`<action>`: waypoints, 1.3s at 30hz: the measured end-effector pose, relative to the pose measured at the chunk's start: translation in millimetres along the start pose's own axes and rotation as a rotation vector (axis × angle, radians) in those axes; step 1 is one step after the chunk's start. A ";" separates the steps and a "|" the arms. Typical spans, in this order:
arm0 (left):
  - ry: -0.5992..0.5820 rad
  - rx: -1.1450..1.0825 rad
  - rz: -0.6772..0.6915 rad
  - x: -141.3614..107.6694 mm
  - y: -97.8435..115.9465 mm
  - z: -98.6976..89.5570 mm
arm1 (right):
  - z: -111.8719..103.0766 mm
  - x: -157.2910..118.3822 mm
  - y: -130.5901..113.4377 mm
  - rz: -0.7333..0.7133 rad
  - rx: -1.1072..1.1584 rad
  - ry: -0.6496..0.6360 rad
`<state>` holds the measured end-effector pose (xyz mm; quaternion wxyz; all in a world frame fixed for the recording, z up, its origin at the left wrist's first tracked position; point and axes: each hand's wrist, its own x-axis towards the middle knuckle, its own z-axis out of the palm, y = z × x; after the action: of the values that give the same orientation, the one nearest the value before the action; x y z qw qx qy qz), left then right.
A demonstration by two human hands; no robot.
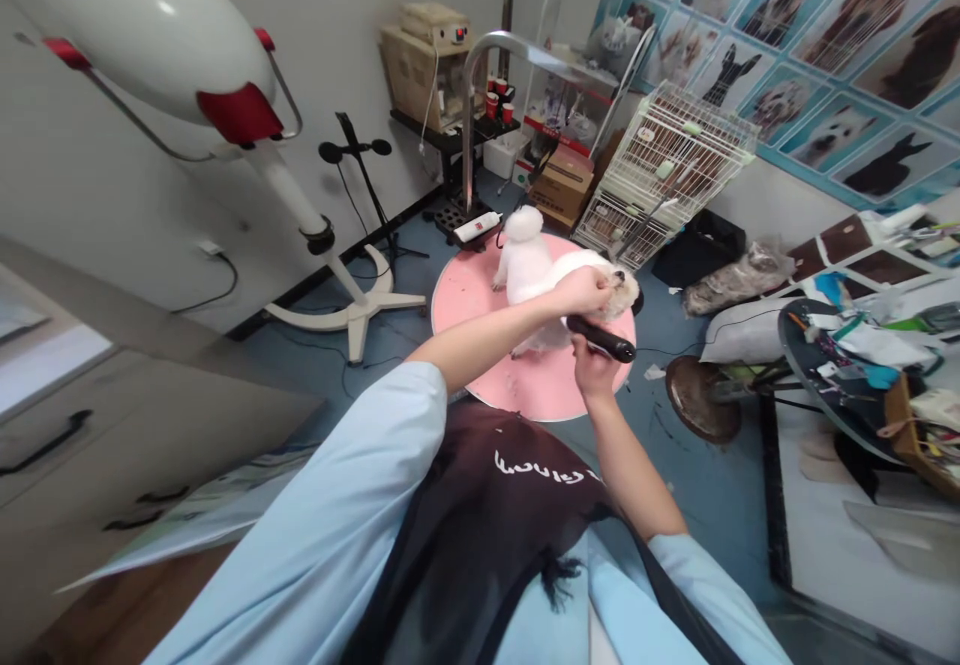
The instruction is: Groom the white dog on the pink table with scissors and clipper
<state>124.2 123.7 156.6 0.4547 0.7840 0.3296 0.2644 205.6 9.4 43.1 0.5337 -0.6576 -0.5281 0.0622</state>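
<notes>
Pink table [465, 295]: left hand [581, 290] on dog [536, 265], right hand [592, 360] grips clipper [604, 340].

Blue floor [720, 485], white wall [352, 25], dog-poster wall [825, 55], wire cage [667, 165], grey cabinet [112, 445].

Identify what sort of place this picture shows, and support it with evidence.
Probably a pet-grooming salon: a small white dog stands on a round pink grooming table, a stand dryer looms nearby, and dog-breed posters cover the wall.

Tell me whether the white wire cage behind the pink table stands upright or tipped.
Tipped. The wire cage leans at a slant against the stuff behind the pink table, its top panel angled, not level.
</notes>
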 end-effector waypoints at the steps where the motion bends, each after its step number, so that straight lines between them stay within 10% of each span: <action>1: -0.004 0.009 -0.002 -0.1 1.3 -0.3 | 1.3 2.5 -0.2 -0.031 -0.004 0.045; 12: -0.038 -0.009 0.041 0.4 5.8 -0.5 | 8.6 7.4 -8.2 -0.024 0.003 0.139; 17: -0.069 -0.013 -0.042 0.2 10.8 -2.2 | 14.7 -0.3 -7.3 0.161 0.035 -0.056; 24: -0.093 0.025 -0.012 2.0 11.2 -0.6 | 10.3 10.4 -7.2 0.047 0.023 0.159; 31: -0.116 -0.020 -0.063 -2.0 15.4 0.8 | 21.7 -9.0 -6.6 0.183 0.061 -0.076; 39: -0.121 0.017 -0.037 1.1 14.6 0.7 | 17.5 -3.5 -3.5 0.204 0.141 0.103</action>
<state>129.4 118.8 169.3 0.4719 0.7962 0.3180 0.2054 190.6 17.4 36.7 0.5959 -0.6710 -0.4249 0.1191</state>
